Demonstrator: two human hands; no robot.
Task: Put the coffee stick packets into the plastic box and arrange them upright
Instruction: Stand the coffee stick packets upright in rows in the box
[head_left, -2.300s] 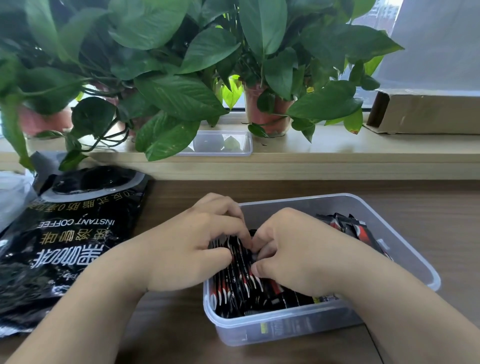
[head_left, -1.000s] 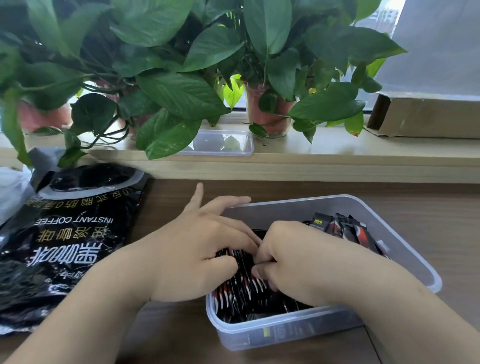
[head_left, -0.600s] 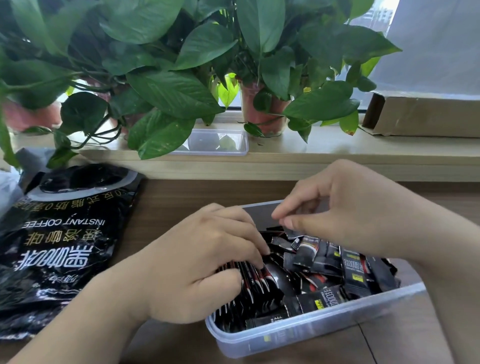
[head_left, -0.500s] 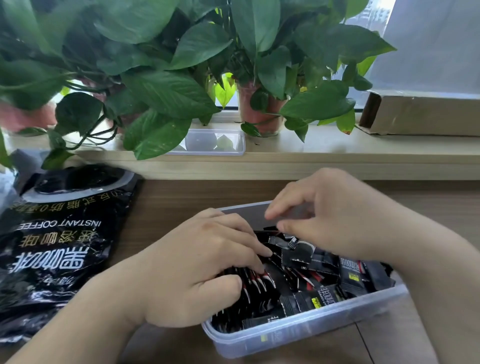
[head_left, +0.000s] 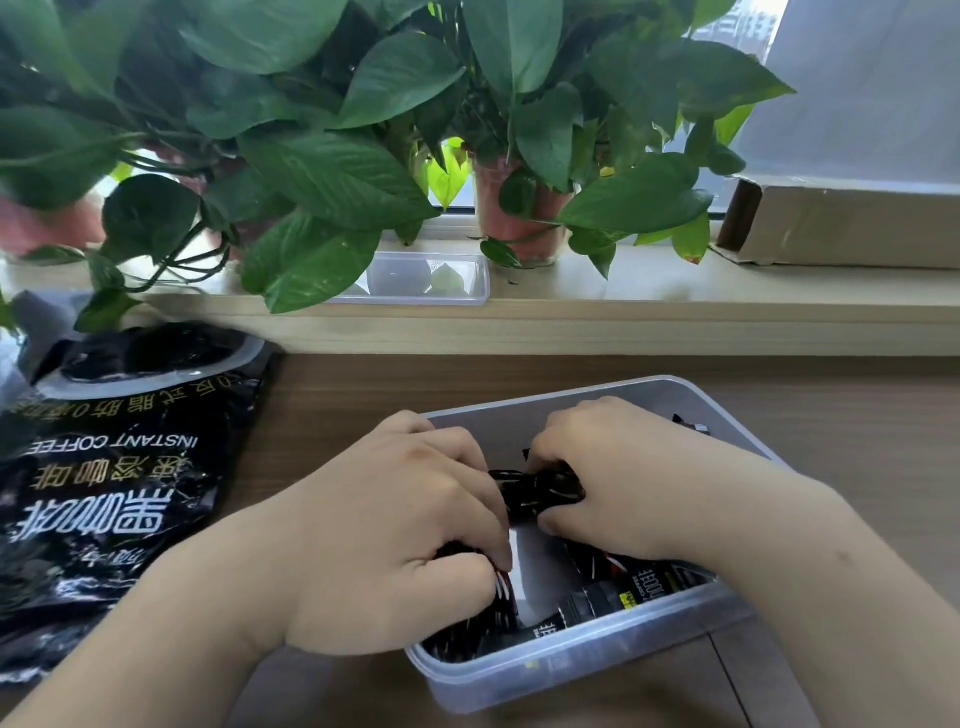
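Brown wooden table (head_left: 363, 395) runs up to a pale windowsill (head_left: 675, 306), where leafy green plants (head_left: 332, 176) crowd the view. A reddish pot (head_left: 498, 208) stands near the middle of the sill, a clear shallow lid (head_left: 415, 278) lies just left of it, and a cardboard box (head_left: 852, 228) rests at the far right. On the table's left side a large black coffee bag (head_left: 114, 467) lies flat, its open mouth towards the sill.

Close to the person sits the clear plastic box (head_left: 571, 670), turned at a slight angle. The coffee packets (head_left: 540, 491) are all inside it. The left hand (head_left: 395, 530) reaches into the box's left end, its fingers and thumb curled tight around a row of packets that stand on edge there. The right hand (head_left: 623, 478) is in the middle of the box, fingers curled around a small dark bunch of packets held between the two hands. More packets lie flat and jumbled under the right wrist, along the near wall. A bare patch of the box floor shows between the two hands.
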